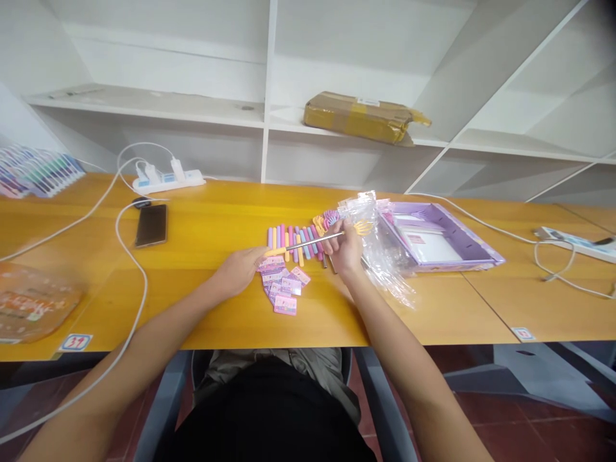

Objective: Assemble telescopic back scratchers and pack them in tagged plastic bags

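Observation:
A telescopic back scratcher point(312, 241) with a yellow grip, a metal rod and a yellow claw head stretches between my hands over the table. My left hand point(243, 269) is closed on its yellow grip. Near the claw end, my right hand point(345, 247) is closed around the rod. Beneath it lies a row of pastel handles point(283, 236), pink, purple, blue and yellow, partly covered by the rod and my right hand. Coloured claw heads point(328, 219) show behind my right hand. Several small printed cards point(285, 305) are spread in front of the row.
Clear plastic bags point(392, 279) lie right of my right hand, against a purple box tray point(462, 262). On the left are a phone point(151, 226), a power strip point(168, 181), white cables and an orange package point(36, 301). A taped parcel point(356, 115) sits on the shelf.

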A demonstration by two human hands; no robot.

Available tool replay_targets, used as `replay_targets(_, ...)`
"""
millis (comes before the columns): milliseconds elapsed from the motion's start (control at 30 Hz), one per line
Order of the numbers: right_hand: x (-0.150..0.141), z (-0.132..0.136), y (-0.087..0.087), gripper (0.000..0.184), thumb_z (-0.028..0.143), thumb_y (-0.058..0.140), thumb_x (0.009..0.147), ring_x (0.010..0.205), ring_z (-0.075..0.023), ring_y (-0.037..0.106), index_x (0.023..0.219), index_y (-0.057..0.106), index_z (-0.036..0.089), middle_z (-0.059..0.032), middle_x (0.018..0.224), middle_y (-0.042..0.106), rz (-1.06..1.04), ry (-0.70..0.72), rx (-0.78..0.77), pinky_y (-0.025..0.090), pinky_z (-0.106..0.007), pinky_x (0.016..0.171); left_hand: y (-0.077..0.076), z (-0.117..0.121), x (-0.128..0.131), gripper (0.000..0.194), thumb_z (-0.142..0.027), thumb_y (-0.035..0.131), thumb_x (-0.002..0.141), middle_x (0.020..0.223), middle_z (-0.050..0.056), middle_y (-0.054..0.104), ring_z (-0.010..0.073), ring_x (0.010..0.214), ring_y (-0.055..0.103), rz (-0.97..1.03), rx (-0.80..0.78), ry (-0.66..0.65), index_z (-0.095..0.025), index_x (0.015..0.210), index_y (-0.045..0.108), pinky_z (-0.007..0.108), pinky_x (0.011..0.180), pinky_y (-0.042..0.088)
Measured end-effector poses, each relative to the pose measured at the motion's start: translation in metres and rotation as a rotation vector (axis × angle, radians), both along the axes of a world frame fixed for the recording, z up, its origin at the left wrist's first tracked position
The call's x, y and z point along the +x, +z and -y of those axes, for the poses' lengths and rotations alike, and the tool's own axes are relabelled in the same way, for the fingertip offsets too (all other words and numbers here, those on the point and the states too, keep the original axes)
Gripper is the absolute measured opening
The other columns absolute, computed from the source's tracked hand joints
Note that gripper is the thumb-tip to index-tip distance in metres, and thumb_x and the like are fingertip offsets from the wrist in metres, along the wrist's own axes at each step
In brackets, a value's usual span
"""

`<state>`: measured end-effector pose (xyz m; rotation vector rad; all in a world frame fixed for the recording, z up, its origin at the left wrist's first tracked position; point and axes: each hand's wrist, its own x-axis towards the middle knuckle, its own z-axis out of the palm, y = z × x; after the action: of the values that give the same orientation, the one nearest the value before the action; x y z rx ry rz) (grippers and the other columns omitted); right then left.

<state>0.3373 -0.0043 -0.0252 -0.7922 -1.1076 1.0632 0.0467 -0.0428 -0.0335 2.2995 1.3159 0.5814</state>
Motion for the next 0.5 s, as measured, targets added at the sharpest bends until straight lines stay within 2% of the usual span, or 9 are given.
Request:
replay_targets(133,-0.0018,0.0029,0.0006,0.056,0.084,0.055,0.093,0.039,-0.0154,0.031,0.077,0.046,0.030,0.0074,0.050,0.026,0.001,-0.003,-0.021,0.031,-0.029,0.038,-0.0008,0.0002,-0.0003,0.053,-0.042,0.032,0.113,0.153,0.011,0.067,0.0283,0.140,0.064,0.026,-0.010,0.001,-0.020,0.150,0.062,0.043,0.120,0.048)
replay_targets(300,-0.0037,0.0053,-0.0001,0.058,0.088,0.050,0.093,0.042,-0.0169,0.035,0.080,0.046,0.031,0.0070,0.052,0.028,0.031,0.009,-0.064,0.033,-0.030,0.039,-0.0013,-0.0002,-0.0007,0.051,-0.038,0.034,0.112,0.153,0.010,0.068,0.0284,0.140,0.065,0.002,0.012,0.008,-0.021,0.150,0.062,0.044,0.120,0.049)
replay_targets(500,-0.0056,0.0047,-0.0006,0.055,0.082,0.056,0.094,0.040,-0.0149,0.032,0.078,0.047,0.030,0.0074,0.051,0.028,-0.017,0.058,-0.025,0.032,-0.028,0.040,-0.0047,-0.0009,-0.0020,0.051,-0.039,0.033,0.113,0.151,0.008,0.069,0.0276,0.137,0.066,-0.006,0.027,0.007,-0.023,0.151,0.062,0.042,0.118,0.051)
